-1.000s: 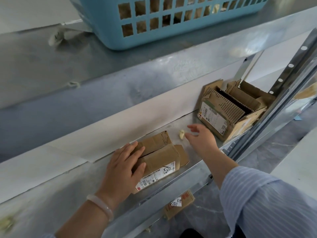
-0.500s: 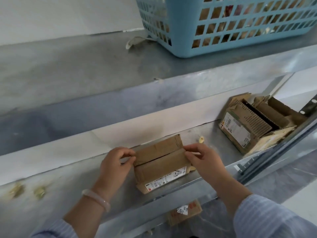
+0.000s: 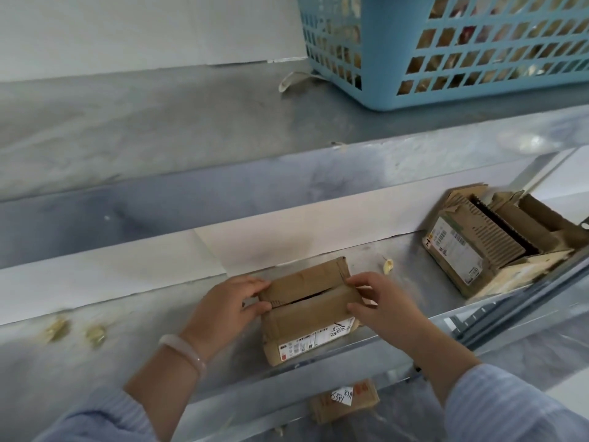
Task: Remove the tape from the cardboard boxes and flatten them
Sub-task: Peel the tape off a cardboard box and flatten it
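Galvanised metal shelving with white backing sheets; the lower shelf (image 3: 153, 339) carries the work and the upper shelf (image 3: 143, 122) runs above it. Far left on the lower shelf are two yellowish tape scraps (image 3: 57, 328), crumpled, close together, well apart from the hands. Next comes a forearm in a blue striped sleeve (image 3: 95, 419) with a pale bangle (image 3: 186, 350) at the wrist. The left hand (image 3: 229, 306) has its fingers curled onto the left end of the small cardboard box (image 3: 306, 314), thumb on the near flap and fingertips on the far flap. The box sits on the lower shelf near the front lip, its top flaps parted by a thin dark slit and a shipping label (image 3: 315, 338) on the front face. On the upper shelf a loose tape strip (image 3: 293, 79) lies just beside the blue plastic basket (image 3: 462, 52); the contents are blurred through the holes. Below the shelf's front edge a flat cardboard piece (image 3: 344, 401) with a white tag lies on the floor. The right hand (image 3: 385, 306) pinches the box's right end, fingers bent over the flap edges. Another small tape scrap (image 3: 388, 266) lies just behind that hand. Far right is an opened larger box (image 3: 497, 247), flaps up, corrugated insert showing, barcode label on its left face, well apart from the small box.
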Action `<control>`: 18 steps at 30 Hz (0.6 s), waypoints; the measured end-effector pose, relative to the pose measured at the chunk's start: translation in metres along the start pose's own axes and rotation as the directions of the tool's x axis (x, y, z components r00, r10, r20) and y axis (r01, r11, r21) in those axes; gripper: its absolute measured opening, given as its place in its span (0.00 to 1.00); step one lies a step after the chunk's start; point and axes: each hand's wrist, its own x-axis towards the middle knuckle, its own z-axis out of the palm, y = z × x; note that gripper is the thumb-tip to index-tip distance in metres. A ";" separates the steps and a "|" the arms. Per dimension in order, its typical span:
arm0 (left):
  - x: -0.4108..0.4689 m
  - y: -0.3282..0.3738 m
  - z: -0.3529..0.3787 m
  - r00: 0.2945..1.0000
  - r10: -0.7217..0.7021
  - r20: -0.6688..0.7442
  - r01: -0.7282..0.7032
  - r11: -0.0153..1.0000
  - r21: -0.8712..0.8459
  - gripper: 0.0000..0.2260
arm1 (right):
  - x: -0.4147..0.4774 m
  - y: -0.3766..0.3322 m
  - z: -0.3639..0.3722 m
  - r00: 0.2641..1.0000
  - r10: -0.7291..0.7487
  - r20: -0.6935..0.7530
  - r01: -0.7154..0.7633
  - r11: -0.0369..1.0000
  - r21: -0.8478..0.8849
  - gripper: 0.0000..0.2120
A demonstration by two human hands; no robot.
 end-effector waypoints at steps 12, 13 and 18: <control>0.016 0.022 0.017 0.891 -0.213 -0.401 0.165 0.975 -0.151 0.07 | -0.005 -0.001 -0.014 0.997 -0.078 0.011 0.078 0.997 -0.013 0.18; 0.018 0.026 0.018 0.885 -0.239 -0.400 0.183 0.968 -0.174 0.07 | -0.006 -0.001 -0.014 0.993 -0.114 -0.018 0.113 0.992 -0.053 0.18; 0.018 0.030 0.023 0.929 -0.220 -0.297 0.191 0.974 -0.122 0.09 | -0.012 -0.003 -0.013 0.945 -0.316 -0.080 0.283 0.918 -0.277 0.20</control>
